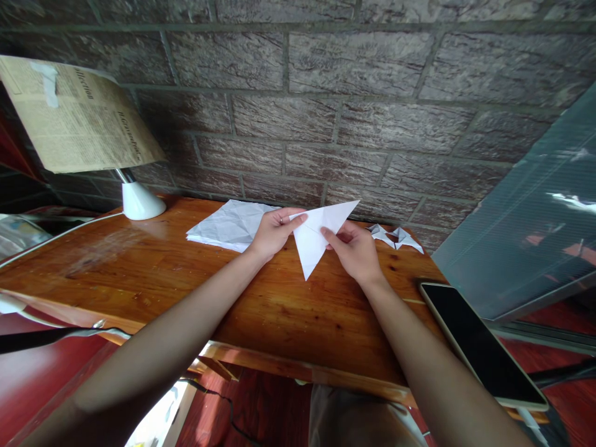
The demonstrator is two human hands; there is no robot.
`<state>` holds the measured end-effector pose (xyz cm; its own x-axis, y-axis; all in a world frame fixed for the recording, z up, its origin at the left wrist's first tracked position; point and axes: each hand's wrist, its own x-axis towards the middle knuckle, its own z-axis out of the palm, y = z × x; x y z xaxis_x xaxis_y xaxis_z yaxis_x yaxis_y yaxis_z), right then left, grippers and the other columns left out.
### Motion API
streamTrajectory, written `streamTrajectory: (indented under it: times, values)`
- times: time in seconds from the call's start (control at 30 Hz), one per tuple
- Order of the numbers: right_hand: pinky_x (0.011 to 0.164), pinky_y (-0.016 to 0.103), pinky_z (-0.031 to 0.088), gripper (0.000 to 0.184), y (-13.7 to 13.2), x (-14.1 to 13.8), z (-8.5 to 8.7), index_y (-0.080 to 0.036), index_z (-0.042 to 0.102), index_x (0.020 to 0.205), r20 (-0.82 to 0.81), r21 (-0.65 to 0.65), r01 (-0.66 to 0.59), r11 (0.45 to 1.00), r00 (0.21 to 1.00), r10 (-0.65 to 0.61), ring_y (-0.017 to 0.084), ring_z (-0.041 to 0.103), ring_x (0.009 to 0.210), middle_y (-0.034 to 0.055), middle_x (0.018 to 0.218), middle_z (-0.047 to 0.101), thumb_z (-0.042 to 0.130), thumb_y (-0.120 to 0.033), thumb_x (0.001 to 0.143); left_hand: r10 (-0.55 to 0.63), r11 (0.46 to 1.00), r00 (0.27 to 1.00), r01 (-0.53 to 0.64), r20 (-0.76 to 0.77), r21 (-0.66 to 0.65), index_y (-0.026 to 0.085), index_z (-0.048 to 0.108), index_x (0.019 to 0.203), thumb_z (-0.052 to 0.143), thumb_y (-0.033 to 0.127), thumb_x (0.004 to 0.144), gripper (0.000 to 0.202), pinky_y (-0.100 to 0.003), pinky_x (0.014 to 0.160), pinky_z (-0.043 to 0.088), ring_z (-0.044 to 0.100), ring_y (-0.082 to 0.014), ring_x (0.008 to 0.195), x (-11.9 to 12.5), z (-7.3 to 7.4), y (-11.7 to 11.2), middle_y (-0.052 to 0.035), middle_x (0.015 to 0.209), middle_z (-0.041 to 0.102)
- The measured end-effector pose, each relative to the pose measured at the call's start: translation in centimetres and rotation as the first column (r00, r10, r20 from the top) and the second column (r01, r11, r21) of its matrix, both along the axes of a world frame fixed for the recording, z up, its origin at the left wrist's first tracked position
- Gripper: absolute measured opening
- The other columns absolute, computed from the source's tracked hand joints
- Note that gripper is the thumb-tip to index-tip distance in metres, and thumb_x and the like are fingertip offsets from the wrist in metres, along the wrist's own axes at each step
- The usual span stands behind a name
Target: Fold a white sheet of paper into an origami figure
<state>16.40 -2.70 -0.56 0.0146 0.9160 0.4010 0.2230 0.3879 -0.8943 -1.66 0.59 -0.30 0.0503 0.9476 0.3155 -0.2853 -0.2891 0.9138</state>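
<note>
A folded sheet of white paper [311,239], pointed at its upper right and lower ends, is held up over the wooden table. My left hand [275,231] pinches its left corner between thumb and fingers. My right hand [354,248] grips its right edge, the thumb lying on the front face and the fingers behind. Behind my left hand lies a stack of creased white paper [223,223]. Small folded paper pieces [395,237] rest at the back right, just beyond my right hand.
A lamp with a newsprint shade [88,118] and white base [141,200] stands at the back left of the table [153,273]. A tablet [479,341] lies along the right edge. The brick wall [307,118] rises directly behind. A translucent panel [526,205] borders the right side.
</note>
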Motion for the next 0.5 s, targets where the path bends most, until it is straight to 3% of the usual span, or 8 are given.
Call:
streamTrajectory:
  times: [0.23,0.4,0.5]
  values:
    - [0.066,0.030,0.050,0.029,0.1,0.3,0.4,-0.018,0.068,0.071,0.005,0.033,0.031,0.999,0.999,-0.032,0.017,0.062,0.067,0.0031,0.074,0.071,0.072,-0.046,0.078,-0.059,0.998,0.997,0.059,-0.045,-0.006,0.017,0.077,0.090,0.081,0.060,0.067,0.049,-0.030,0.071,0.056,0.069,-0.0180,0.073,0.1,0.1,-0.2,-0.0035,0.079,0.076]
    - [0.071,0.032,0.052,0.035,0.4,1.0,0.3,-0.019,0.074,0.087,0.031,0.032,0.114,0.993,0.993,-0.115,0.020,0.065,0.075,0.0050,0.085,0.075,0.070,-0.053,0.079,-0.148,0.988,0.972,0.153,-0.184,0.014,0.018,0.077,0.095,0.085,0.050,0.067,0.044,-0.029,0.069,0.057,0.070,-0.0197,0.079,0.1,-0.2,-0.4,-0.0054,0.085,0.077]
    - [0.078,0.034,0.051,0.033,0.2,1.2,0.5,-0.019,0.075,0.082,0.115,0.145,0.237,0.961,0.960,-0.254,0.022,0.064,0.084,0.0077,0.090,0.073,0.069,-0.051,0.081,-0.214,0.974,0.945,0.224,-0.248,0.013,0.018,0.076,0.097,0.086,0.044,0.066,0.042,-0.029,0.067,0.057,0.069,-0.0189,0.077,0.3,-0.6,-0.5,-0.0050,0.084,0.077]
